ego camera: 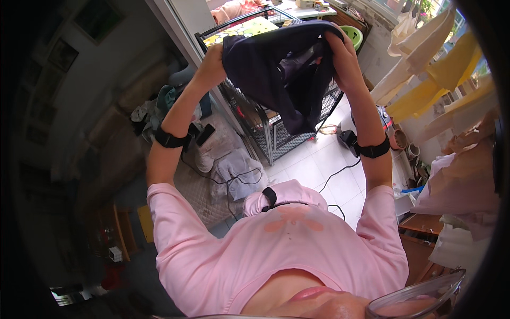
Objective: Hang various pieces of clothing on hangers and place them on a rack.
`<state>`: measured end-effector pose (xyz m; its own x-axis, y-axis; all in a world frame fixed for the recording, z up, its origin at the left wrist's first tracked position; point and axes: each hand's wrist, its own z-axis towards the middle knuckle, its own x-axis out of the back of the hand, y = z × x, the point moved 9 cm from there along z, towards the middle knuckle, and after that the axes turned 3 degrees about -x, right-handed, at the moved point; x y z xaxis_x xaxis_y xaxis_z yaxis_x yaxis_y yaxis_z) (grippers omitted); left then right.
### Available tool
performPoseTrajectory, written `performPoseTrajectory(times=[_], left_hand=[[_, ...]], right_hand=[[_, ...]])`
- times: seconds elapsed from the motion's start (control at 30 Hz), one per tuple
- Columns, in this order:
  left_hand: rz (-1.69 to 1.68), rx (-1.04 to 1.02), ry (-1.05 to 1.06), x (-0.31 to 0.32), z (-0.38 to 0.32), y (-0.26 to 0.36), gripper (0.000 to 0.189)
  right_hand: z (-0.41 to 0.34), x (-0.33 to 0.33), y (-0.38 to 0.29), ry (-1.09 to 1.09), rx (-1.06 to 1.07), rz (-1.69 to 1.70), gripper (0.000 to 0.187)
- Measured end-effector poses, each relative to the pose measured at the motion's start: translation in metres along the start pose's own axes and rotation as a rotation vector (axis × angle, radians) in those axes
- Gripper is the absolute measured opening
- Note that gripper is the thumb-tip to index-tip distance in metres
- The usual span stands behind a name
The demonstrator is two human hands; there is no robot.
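A dark navy garment [255,65] is stretched between my two raised hands, its lower part hanging in loose folds with gaps showing through. My left hand [216,63] grips its left edge. On the other side my right hand [346,58] is closed around the upper right edge, and some fingers are hidden behind the cloth. Behind and below the garment stands a black wire cage [279,139] on wheels. A patterned yellow board [243,30] lies on its top.
Yellow and white cloths [450,67] hang at the right. A green basin [352,36] sits beyond my right hand. Clear plastic bags [239,173] lie on a quilted surface at the left, beside a sliding-door frame [179,36]. Cables [338,171] run from devices strapped to both forearms.
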<state>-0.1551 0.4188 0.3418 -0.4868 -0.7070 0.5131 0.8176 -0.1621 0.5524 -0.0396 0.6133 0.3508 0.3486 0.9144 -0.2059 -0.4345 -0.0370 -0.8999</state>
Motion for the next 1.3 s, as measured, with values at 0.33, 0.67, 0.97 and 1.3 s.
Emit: performPoseTrajectory(times=[0.33, 0.67, 0.97, 1.3], left_hand=[[-0.774, 0.468, -0.02, -0.117, -0.016, -0.033, 0.044], [-1.492, 0.278, -0.081, -0.073, -0.023, -0.033, 0.058], [0.524, -0.001, 0.119, -0.078, -0.015, -0.042, 0.057], [-1.737, 0.802, -0.02, -0.156, -0.044, -0.046, 0.041]], right_hand=[[0.017, -0.026, -0.003, -0.086, -0.084, -0.088, 0.032], [0.026, 0.047, 0.006, -0.153, -0.158, -0.5, 0.021], [-0.007, 0.007, 0.016, -0.436, -0.428, 0.369, 0.036], [-0.002, 0.06, 0.035, -0.465, -0.424, 0.883, 0.023]])
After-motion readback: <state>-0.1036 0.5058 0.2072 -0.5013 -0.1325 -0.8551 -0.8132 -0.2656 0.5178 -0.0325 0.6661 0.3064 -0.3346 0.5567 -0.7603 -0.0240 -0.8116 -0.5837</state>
